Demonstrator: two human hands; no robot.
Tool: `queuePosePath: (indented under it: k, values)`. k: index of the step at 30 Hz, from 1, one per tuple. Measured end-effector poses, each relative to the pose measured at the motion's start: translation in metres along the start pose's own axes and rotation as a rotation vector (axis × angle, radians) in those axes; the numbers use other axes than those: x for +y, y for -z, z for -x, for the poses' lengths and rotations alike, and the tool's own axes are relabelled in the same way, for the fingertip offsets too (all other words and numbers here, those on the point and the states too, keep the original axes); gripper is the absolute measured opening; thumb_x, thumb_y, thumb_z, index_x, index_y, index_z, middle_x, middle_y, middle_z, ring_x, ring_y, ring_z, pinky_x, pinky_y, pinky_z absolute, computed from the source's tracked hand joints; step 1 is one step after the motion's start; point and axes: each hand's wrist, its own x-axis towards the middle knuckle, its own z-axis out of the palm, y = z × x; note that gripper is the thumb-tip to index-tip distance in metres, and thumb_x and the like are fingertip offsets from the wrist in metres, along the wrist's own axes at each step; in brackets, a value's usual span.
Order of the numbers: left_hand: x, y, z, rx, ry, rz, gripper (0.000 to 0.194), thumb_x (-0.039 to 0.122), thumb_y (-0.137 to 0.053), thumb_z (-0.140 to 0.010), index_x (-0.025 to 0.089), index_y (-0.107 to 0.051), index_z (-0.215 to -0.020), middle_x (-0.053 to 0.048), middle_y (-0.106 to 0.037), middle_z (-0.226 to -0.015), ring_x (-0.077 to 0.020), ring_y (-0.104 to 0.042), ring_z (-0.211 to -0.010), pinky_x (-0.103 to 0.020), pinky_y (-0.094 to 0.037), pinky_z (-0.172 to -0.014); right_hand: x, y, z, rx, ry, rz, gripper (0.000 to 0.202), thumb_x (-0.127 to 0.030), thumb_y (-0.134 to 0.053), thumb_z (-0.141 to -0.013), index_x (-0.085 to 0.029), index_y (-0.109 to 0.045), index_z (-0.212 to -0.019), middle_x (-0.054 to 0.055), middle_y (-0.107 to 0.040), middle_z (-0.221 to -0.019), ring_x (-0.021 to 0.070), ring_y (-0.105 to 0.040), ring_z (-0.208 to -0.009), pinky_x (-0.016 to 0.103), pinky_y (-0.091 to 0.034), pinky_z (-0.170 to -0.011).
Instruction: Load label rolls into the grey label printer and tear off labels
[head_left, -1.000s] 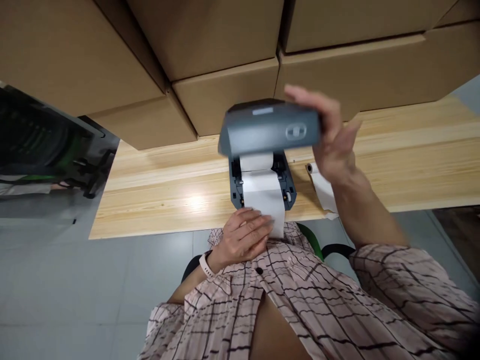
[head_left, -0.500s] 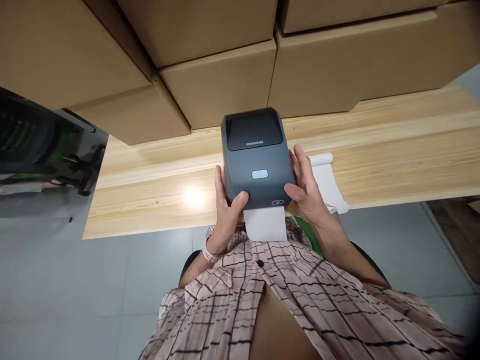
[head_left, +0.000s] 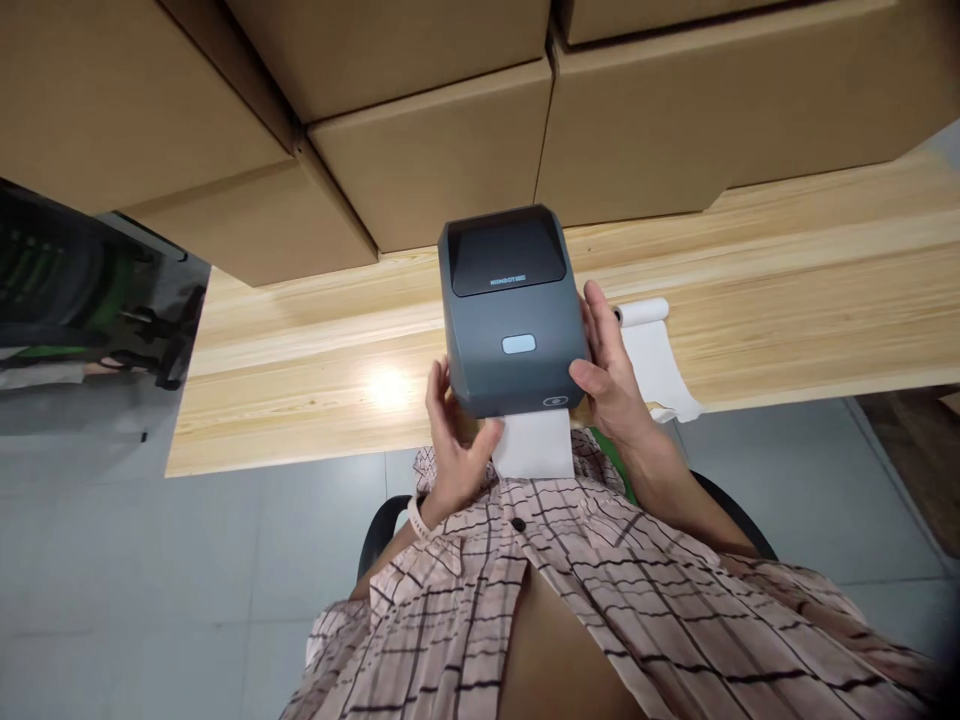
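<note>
A dark grey label printer [head_left: 514, 310] with a light blue button is over the wooden table, its front facing me. A white strip of label paper [head_left: 536, 447] hangs from its front edge towards my shirt. My right hand [head_left: 611, 375] grips the printer's right side, thumb on the front corner and fingers along the side. At the lower left corner, my left hand [head_left: 461, 440] cups the printer with its fingers. Its thumb is below the front edge, at the left edge of the paper. The printer's underside and some of my fingertips are hidden.
A partly unrolled white paper roll [head_left: 652, 350] lies right of my right hand, its torn end at the table's front edge. Large cardboard boxes [head_left: 435, 160] stand along the back of the wooden table [head_left: 285, 380]. Dark equipment [head_left: 67, 280] is at the far left.
My left hand has slid down from the printer's left side, its thumb moving off the front onto the paper's edge. My right hand keeps its grip. The view has shifted slightly.
</note>
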Motion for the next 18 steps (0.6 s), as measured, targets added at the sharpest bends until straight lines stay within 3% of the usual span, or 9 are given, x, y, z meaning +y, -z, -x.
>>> queuePosePath:
  k: [2,3,4,6,8,10,15,18]
  values:
    - [0.002,0.010,0.016,0.086,-0.119,-0.043,0.049,0.043,-0.076,-0.096,0.029,-0.063,-0.141,-0.008,-0.072,-0.127,-0.0199,-0.072,-0.103,-0.032,-0.062,-0.082,0.002,-0.001,-0.001,0.038,0.116,0.093,0.099,-0.075,-0.068,-0.091,-0.041,-0.024,-0.172,0.002,-0.024,-0.184,0.0308,-0.023,-0.171,0.058,-0.032,-0.136]
    - [0.006,0.014,0.021,0.068,-0.127,-0.073,0.026,0.039,-0.075,-0.097,0.025,-0.073,-0.118,-0.004,-0.074,-0.104,-0.0160,-0.070,-0.085,-0.027,-0.058,-0.071,0.002,-0.002,-0.001,0.056,0.165,0.134,0.093,-0.073,-0.066,-0.094,-0.042,-0.024,-0.171,0.001,-0.023,-0.184,0.0305,-0.022,-0.171,0.058,-0.031,-0.137]
    - [0.011,0.017,0.024,-0.011,-0.070,-0.106,0.018,0.039,-0.074,-0.097,0.022,-0.075,-0.098,-0.001,-0.071,-0.086,-0.0132,-0.065,-0.071,-0.025,-0.052,-0.062,0.001,-0.004,-0.002,0.073,0.206,0.168,0.088,-0.071,-0.063,-0.096,-0.043,-0.025,-0.171,0.000,-0.023,-0.184,0.0302,-0.021,-0.171,0.059,-0.029,-0.137]
    - [0.023,0.020,0.022,-0.256,0.190,-0.115,0.037,0.047,-0.073,-0.097,0.018,-0.070,-0.075,0.001,-0.063,-0.065,-0.0108,-0.056,-0.057,-0.025,-0.045,-0.054,-0.002,-0.008,-0.003,0.092,0.255,0.208,0.081,-0.071,-0.058,-0.099,-0.044,-0.028,-0.169,0.000,-0.027,-0.183,0.0300,-0.022,-0.171,0.059,-0.027,-0.138]
    - [0.035,0.016,0.015,-0.467,0.492,-0.003,0.050,0.059,-0.073,-0.095,0.016,-0.070,-0.069,0.000,-0.064,-0.061,-0.0117,-0.055,-0.055,-0.026,-0.045,-0.052,-0.003,-0.011,-0.004,0.100,0.275,0.217,0.078,-0.070,-0.054,-0.100,-0.042,-0.029,-0.169,0.002,-0.031,-0.181,0.0305,-0.023,-0.171,0.059,-0.026,-0.138]
    - [0.044,0.010,0.008,-0.564,0.657,0.159,0.056,0.066,-0.073,-0.092,0.016,-0.072,-0.067,-0.004,-0.070,-0.065,-0.0141,-0.060,-0.057,-0.028,-0.050,-0.054,-0.002,-0.013,-0.006,0.108,0.287,0.217,0.078,-0.070,-0.053,-0.100,-0.040,-0.030,-0.168,0.003,-0.034,-0.180,0.0309,-0.026,-0.170,0.059,-0.028,-0.138]
    - [0.050,0.004,0.000,-0.664,0.647,0.336,0.051,0.066,-0.078,-0.089,0.018,-0.080,-0.071,-0.010,-0.080,-0.077,-0.0198,-0.071,-0.067,-0.034,-0.059,-0.062,-0.005,-0.012,-0.007,0.096,0.328,0.220,0.071,-0.065,-0.053,-0.103,-0.043,-0.032,-0.167,0.001,-0.035,-0.180,0.0308,-0.033,-0.167,0.061,-0.036,-0.133]
    - [0.048,0.010,-0.002,-0.684,0.618,0.268,0.052,0.064,-0.077,-0.092,0.017,-0.080,-0.070,-0.008,-0.078,-0.072,-0.0183,-0.069,-0.063,-0.032,-0.057,-0.059,-0.019,-0.010,-0.006,0.091,0.388,0.381,0.050,-0.060,-0.047,-0.107,-0.046,-0.053,-0.155,-0.006,-0.035,-0.179,0.0341,-0.028,-0.169,0.068,-0.028,-0.135]
